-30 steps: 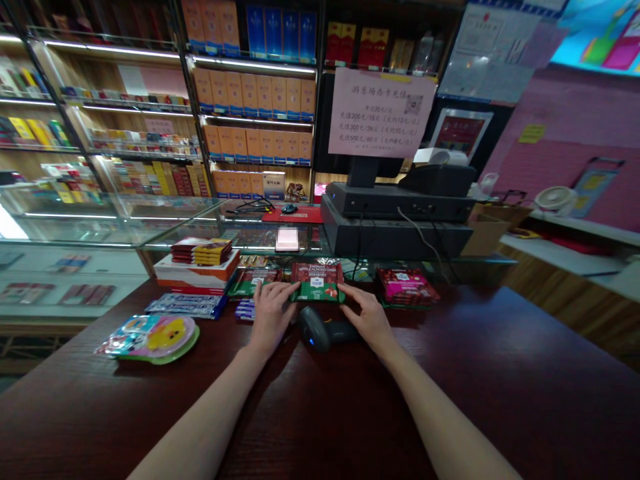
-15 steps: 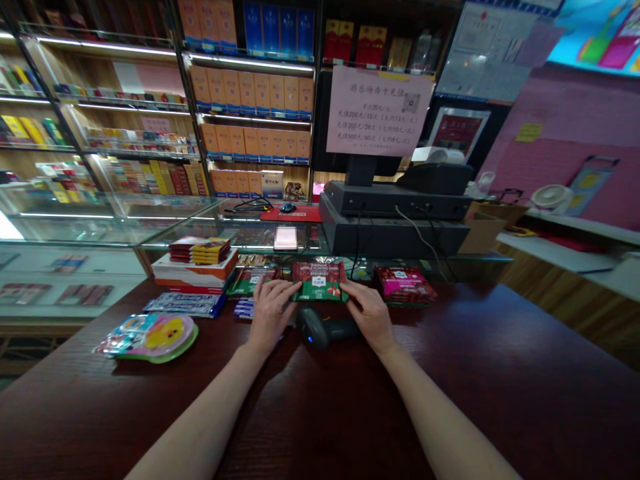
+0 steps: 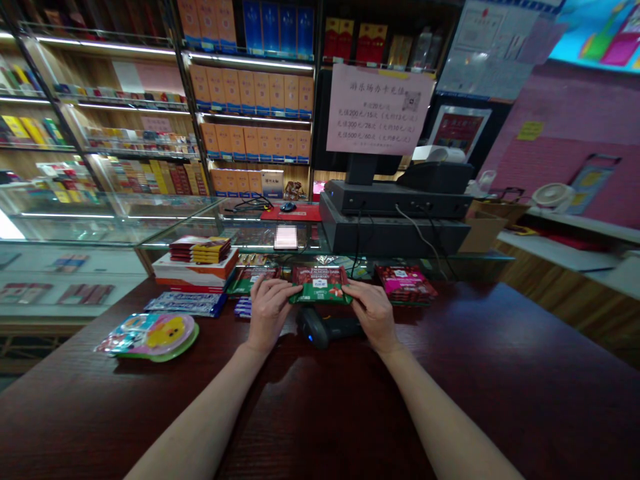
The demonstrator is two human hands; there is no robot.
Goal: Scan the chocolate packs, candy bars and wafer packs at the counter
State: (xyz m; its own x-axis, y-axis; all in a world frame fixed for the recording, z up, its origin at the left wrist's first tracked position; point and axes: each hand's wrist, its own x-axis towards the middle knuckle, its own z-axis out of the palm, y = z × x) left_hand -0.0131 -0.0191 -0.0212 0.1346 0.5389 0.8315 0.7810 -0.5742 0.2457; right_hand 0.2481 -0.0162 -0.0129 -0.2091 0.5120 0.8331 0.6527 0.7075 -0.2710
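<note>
A red and green chocolate bar (image 3: 320,284) lies flat at the far edge of the dark wooden counter (image 3: 480,380). My left hand (image 3: 267,310) pinches its left end, and my right hand (image 3: 373,312) pinches its right end. Both hands have their fingers curled onto the wrapper. A black barcode scanner (image 3: 320,328) lies on the counter just in front of the bar, between my two wrists. A second bar (image 3: 247,279) in a similar wrapper lies to the left, partly behind my left hand.
A stack of pink bars (image 3: 405,283) lies to the right. Boxes with packs on top (image 3: 197,263), blue gum packs (image 3: 185,304) and a round toy pack (image 3: 150,335) sit left. A cash register (image 3: 395,217) and a glass case (image 3: 110,223) stand behind.
Both hands have closed in on the ends of the chocolate bar, and the bar has tipped down flatter toward the counter.
</note>
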